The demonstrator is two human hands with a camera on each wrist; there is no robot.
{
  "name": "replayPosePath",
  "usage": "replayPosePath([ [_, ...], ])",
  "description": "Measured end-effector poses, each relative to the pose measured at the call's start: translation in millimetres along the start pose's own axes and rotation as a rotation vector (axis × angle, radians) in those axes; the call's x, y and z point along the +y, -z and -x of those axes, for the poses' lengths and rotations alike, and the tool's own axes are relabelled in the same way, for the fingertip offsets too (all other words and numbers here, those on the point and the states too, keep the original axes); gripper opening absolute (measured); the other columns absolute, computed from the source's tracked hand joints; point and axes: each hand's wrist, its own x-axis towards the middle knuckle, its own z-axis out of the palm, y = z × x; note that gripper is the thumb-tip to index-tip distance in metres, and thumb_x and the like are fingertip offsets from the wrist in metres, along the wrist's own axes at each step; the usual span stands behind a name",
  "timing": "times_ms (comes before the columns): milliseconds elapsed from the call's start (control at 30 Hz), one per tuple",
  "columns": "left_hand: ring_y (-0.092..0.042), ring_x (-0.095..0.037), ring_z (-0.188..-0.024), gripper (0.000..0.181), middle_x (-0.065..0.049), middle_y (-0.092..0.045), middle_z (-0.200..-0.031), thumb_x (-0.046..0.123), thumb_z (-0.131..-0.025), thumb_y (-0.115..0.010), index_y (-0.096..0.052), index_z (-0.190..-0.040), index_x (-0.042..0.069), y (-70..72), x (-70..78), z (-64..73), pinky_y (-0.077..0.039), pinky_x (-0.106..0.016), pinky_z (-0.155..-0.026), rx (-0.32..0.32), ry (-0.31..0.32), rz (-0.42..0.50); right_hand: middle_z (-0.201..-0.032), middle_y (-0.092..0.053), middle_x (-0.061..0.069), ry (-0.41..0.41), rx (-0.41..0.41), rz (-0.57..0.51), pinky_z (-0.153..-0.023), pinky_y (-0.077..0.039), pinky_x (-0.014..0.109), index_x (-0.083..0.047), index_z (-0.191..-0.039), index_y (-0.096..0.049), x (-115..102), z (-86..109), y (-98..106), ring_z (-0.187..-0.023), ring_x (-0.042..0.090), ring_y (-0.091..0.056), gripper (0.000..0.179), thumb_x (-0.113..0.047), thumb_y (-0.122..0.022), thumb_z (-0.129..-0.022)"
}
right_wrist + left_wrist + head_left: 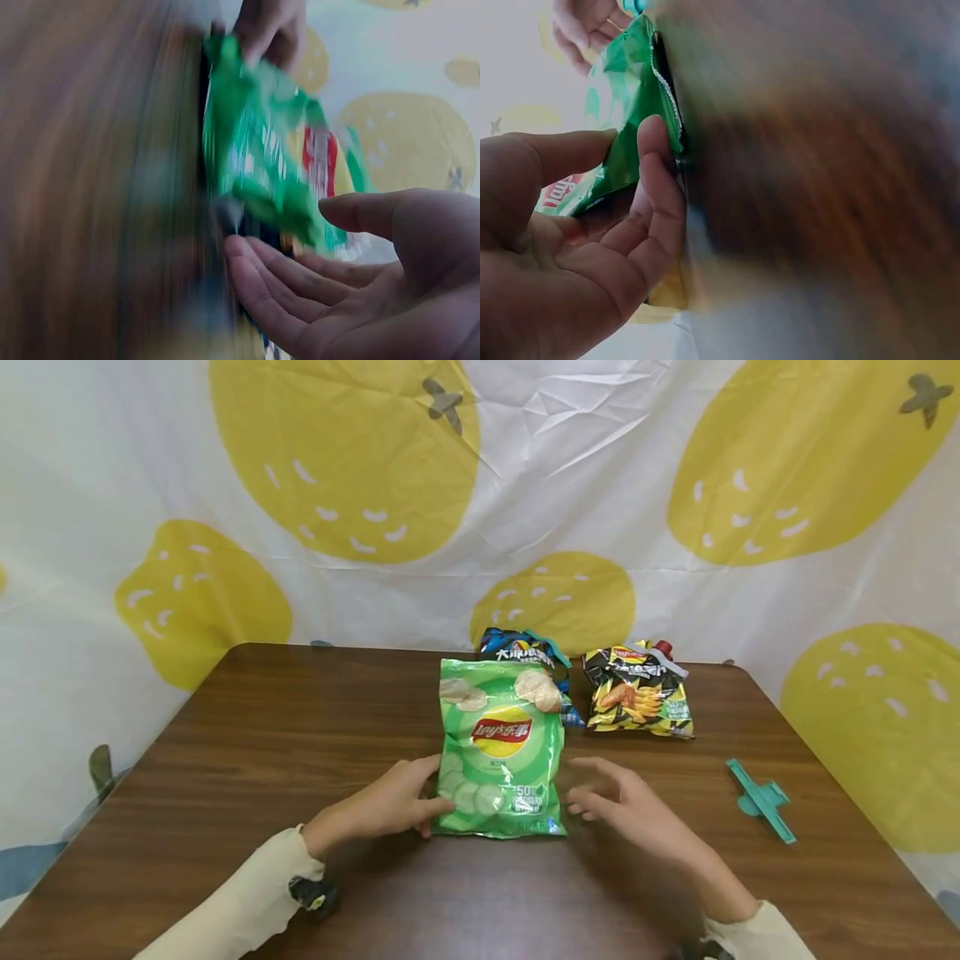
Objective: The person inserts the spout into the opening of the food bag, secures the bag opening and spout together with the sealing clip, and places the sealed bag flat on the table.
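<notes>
A green Lay's chip bag (501, 752) is upright at the middle of the table, its front toward me. My left hand (390, 802) grips its lower left edge; in the left wrist view the thumb (577, 157) lies on the front and the fingers (656, 195) are behind. Beside the bag's right edge is my right hand (633, 806), its fingers loosely bent and holding nothing. In the right wrist view, the green bag (259, 142) is blurred near the right thumb and fingers (292, 274). Whether they touch it, I cannot tell.
Behind stand a blue chip bag (525, 647), partly hidden, with a teal clip across its top, and a black and yellow chip bag (637, 693) with a grey clip with a red end. A loose teal bag clip (761, 800) lies on the right of the brown table (247, 760).
</notes>
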Motion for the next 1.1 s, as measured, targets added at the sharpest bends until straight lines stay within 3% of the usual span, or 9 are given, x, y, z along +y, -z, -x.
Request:
replayPosePath([
  [200,-0.063,-0.016,-0.049,0.039,-0.005,-0.063,-0.064,0.022,-0.097,-0.066,-0.050,-0.125,-0.001,1.9,-0.5,-2.7,-0.052,-0.031,-0.049,-0.021,0.035,-0.010,-0.119,-0.069,0.017,0.046,0.132,0.463,-0.080,-0.056,0.044,-0.003,-0.131,-0.060,15,13.0,44,-0.096,0.028,-0.070,0.038,-0.023,-0.064,-0.098],
  [333,-0.061,-0.016,-0.046,0.031,-0.003,-0.060,-0.062,0.024,-0.097,-0.066,-0.053,-0.113,0.002,0.5,-1.0,-2.2,-0.050,-0.031,-0.047,-0.030,0.049,-0.028,-0.114,-0.069,0.023,0.051,0.230,0.608,-0.077,-0.056,0.050,0.000,-0.126,-0.061,27,24.1,79,-0.092,0.036,-0.070,0.033,-0.018,-0.064,-0.098],
  [467,-0.058,-0.017,-0.043,0.024,-0.004,-0.058,-0.061,0.025,-0.098,-0.064,-0.053,-0.104,0.004,0.3,-0.6,0.4,-0.049,-0.034,-0.041,-0.024,0.061,-0.028,-0.124,-0.056,0.034,-0.027,0.293,0.746,-0.085,-0.041,0.068,0.004,-0.129,-0.056,43,38.4,110,-0.112,0.057,-0.050,0.040,-0.018,-0.064,-0.097],
  [567,-0.057,-0.017,-0.042,0.025,-0.004,-0.057,-0.060,0.028,-0.099,-0.062,-0.052,-0.097,0.005,0.9,0.0,3.0,-0.048,-0.035,-0.039,-0.009,0.082,-0.035,-0.136,-0.035,0.043,-0.146,0.261,0.799,-0.082,-0.029,0.077,0.005,-0.138,-0.045,55,50.4,129,-0.119,0.069,-0.028,0.054,-0.025,-0.064,-0.097],
  [633,-0.057,-0.018,-0.042,0.027,-0.005,-0.058,-0.061,0.030,-0.100,-0.061,-0.051,-0.094,0.006,1.3,0.4,4.4,-0.048,-0.035,-0.039,-0.002,0.103,-0.030,-0.137,-0.034,0.045,-0.209,0.225,0.807,-0.083,-0.028,0.078,0.007,-0.141,-0.039,61,56.3,139,-0.120,0.070,-0.026,0.060,-0.028,-0.063,-0.098],
  [767,-0.059,-0.019,-0.045,0.031,-0.008,-0.058,-0.064,0.035,-0.100,-0.060,-0.049,-0.094,0.006,1.9,0.7,5.6,-0.050,-0.036,-0.040,-0.006,0.149,-0.002,-0.122,-0.050,0.043,-0.243,0.190,0.798,-0.084,-0.037,0.068,0.013,-0.139,-0.036,71,62.2,151,-0.112,0.060,-0.043,0.064,-0.024,-0.065,-0.096],
  [900,-0.059,-0.020,-0.047,0.031,-0.010,-0.058,-0.066,0.036,-0.101,-0.059,-0.049,-0.098,0.007,2.7,1.6,5.1,-0.052,-0.036,-0.041,-0.027,0.175,0.024,-0.102,-0.062,0.028,-0.241,0.199,0.782,-0.071,-0.046,0.055,0.009,-0.134,-0.044,76,63.4,155,-0.092,0.045,-0.056,0.055,-0.013,-0.069,-0.090],
  [1100,-0.059,-0.021,-0.049,0.030,-0.009,-0.058,-0.067,0.036,-0.100,-0.060,-0.049,-0.101,0.008,3.3,2.3,3.6,-0.052,-0.036,-0.042,-0.052,0.171,0.024,-0.094,-0.064,0.021,-0.214,0.215,0.789,-0.075,-0.043,0.060,0.007,-0.123,-0.056,77,60.0,155,-0.091,0.046,-0.056,0.046,-0.007,-0.073,-0.082],
])
